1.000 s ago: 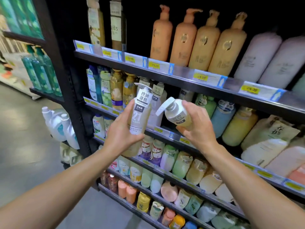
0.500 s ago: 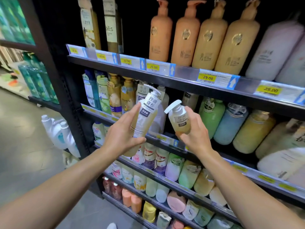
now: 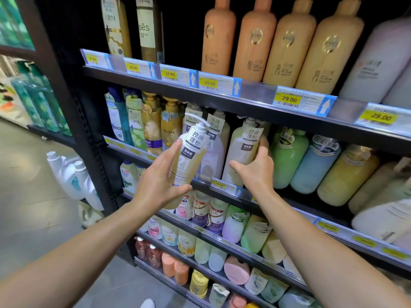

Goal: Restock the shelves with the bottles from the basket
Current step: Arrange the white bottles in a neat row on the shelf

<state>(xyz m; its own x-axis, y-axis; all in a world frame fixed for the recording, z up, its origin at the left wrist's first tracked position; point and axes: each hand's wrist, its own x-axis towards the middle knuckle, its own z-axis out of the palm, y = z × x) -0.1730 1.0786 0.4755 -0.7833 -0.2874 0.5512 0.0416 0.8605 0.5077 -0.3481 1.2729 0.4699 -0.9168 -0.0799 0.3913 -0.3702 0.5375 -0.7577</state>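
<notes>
The left hand (image 3: 159, 187) grips a full pump shampoo bottle (image 3: 189, 161) mid-body, off the shelf; the right hand (image 3: 255, 172) clasps its twin (image 3: 242, 152) on the second shelf (image 3: 289, 121). Likely heavy, rigid, slick plastic; hold the body, not the pump

Probably shop: price-tagged shelves (image 3: 222, 101).
</notes>
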